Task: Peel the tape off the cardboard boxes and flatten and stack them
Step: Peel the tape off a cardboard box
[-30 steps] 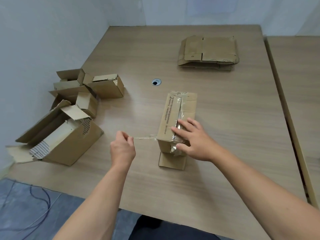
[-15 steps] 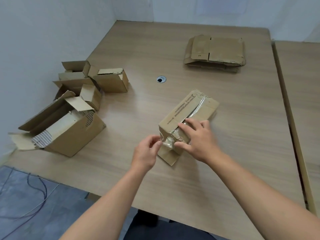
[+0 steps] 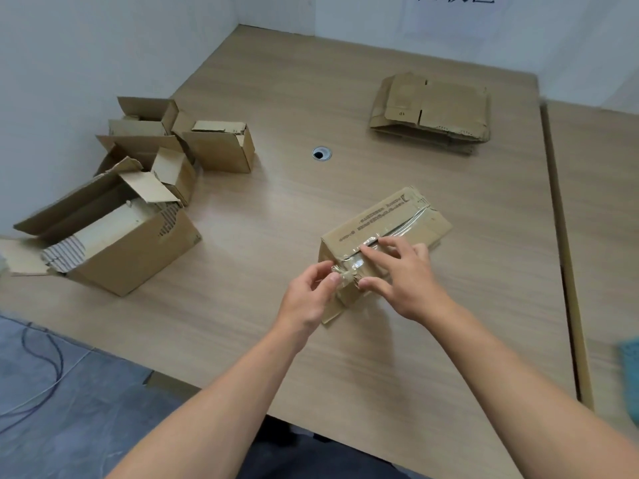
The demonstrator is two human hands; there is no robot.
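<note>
Pinched between thumb and forefinger of the left hand (image 3: 307,295): a crumpled wad of clear tape (image 3: 346,275), right at the near end of the closed brown cardboard box (image 3: 383,221). Could not make out where the wad ended and the strip on the box began, because of glare and blur. Pressed on the top of the same box with the right hand (image 3: 406,281), fingers spread and nearly straight, fingertips (image 3: 371,248) beside the shiny taped seam, thumb low and just beside the wad. Covered the near part of the box top with this hand. Lay slantwise near the middle of the pale wooden table (image 3: 345,375), with one loose flap sticking out below the left hand. Carried small dark print along one top edge, too small to read.

Further out, at the far right of the table: a stack of flattened brown cardboard (image 3: 432,108). At the left, near the white wall: a large open brown carton (image 3: 135,257) with pale and striped pieces inside, and behind it a group of small open brown cartons (image 3: 221,153), partly covering one another, so could not count them. Between the groups: a round cable hole (image 3: 321,153). At the right edge: a second table (image 3: 601,219) and a teal thing (image 3: 630,371), cut off. At the top: a white paper sign (image 3: 456,0), cut off as well.
</note>
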